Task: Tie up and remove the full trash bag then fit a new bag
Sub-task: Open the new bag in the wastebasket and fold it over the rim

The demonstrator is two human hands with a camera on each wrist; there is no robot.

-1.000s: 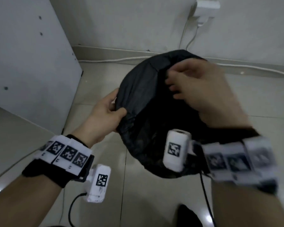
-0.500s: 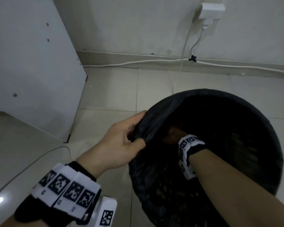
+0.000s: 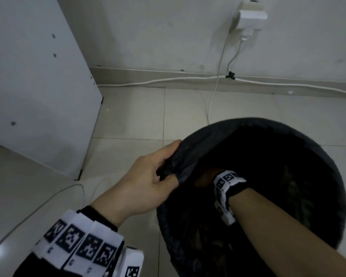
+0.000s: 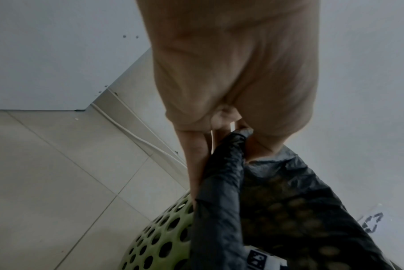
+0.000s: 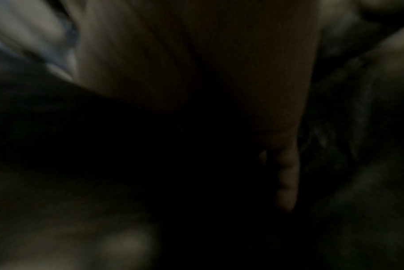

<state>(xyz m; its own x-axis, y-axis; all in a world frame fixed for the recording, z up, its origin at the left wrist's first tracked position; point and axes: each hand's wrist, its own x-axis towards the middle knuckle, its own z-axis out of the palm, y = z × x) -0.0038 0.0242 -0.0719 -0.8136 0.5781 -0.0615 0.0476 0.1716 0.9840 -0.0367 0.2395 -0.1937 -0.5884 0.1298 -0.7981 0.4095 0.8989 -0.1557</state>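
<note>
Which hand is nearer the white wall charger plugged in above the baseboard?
Left. The left hand grips the black plastic trash bag at its rim, on the side toward the white wall charger; the right hand is sunk inside the bag, lower.

No words or numbers can be read anywhere. The white wrist bands [image 3: 79,241] have black-and-white square code marks, not letters. A dark arrow-like mark [image 4: 373,223] shows on the wall in the left wrist view, too blurry to read.
</note>
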